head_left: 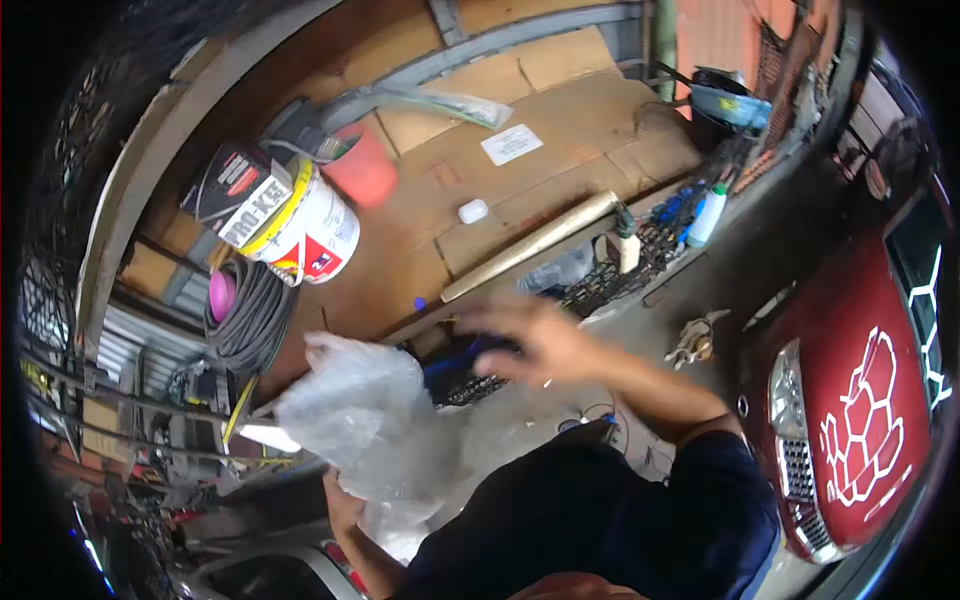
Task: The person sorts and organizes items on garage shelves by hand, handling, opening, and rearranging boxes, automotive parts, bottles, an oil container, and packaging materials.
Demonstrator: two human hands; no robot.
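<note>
A crumpled clear plastic bag [355,405] hangs in front of me at the lower left. My left hand [343,503] is closed on its lower edge, and the plastic hides part of the fingers. To the right, my right hand [535,338] is raised with its fingers apart and nothing in them. Motion blurs its fingertips. It is in front of the workbench's near edge, close to a long pale tube [530,245] lying on the bench.
A cardboard-covered bench [400,255] carries a white bucket [325,230], a red container [362,168], a small white object [473,211] and a paper label [511,145]. Coiled hose [250,325] hangs at the left. A red car [865,420] stands to my right.
</note>
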